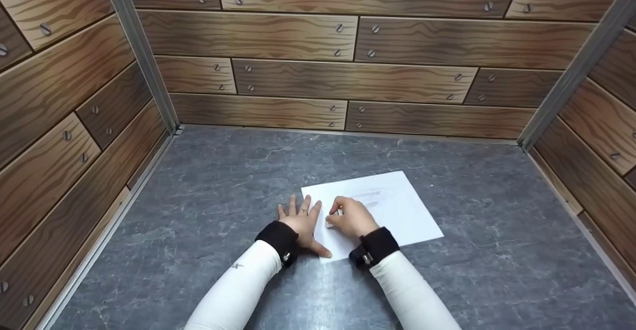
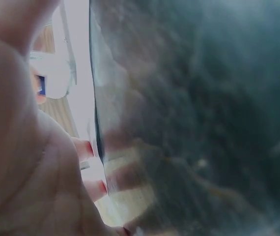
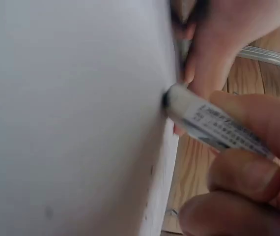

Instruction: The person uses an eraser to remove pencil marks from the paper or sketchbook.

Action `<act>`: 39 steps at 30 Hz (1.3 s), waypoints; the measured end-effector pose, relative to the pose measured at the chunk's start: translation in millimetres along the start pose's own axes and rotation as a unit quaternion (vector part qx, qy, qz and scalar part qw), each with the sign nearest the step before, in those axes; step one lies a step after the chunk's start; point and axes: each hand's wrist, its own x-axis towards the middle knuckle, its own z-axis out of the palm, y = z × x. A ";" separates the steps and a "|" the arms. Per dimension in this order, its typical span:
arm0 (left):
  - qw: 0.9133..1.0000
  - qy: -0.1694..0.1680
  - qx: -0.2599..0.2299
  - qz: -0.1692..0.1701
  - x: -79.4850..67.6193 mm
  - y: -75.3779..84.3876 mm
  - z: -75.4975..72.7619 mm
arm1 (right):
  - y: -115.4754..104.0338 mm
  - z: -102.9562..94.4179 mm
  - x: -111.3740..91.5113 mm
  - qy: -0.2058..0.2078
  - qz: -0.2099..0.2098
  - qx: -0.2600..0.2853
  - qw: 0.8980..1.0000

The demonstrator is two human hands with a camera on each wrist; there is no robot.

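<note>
A white sheet of paper (image 1: pixel 402 215) lies at a slant on the grey tabletop, with faint grey smudges across its upper middle. My left hand (image 1: pixel 299 223) is spread flat at the sheet's left edge, its thumb on the near left corner. Between thumb and fingers, my right hand (image 1: pixel 354 218) pinches a white eraser (image 3: pixel 211 123) in a printed sleeve. The eraser's darkened end meets the paper, close to the left hand. Beneath the right palm, part of the sheet is hidden.
Grey marbled tabletop (image 1: pixel 223 181) surrounds the sheet. Wood-patterned panels (image 1: pixel 258 111) rise at the back and on both sides, with metal strips (image 1: pixel 144 51) at the corners. Black bands (image 1: pixel 380 245) wrap both wrists over white sleeves.
</note>
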 end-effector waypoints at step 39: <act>0.999 0.020 0.023 0.011 2.5 -4.0 2.0 | 16.8 -6.8 -5.7 -0.004 -0.137 -0.232 0.963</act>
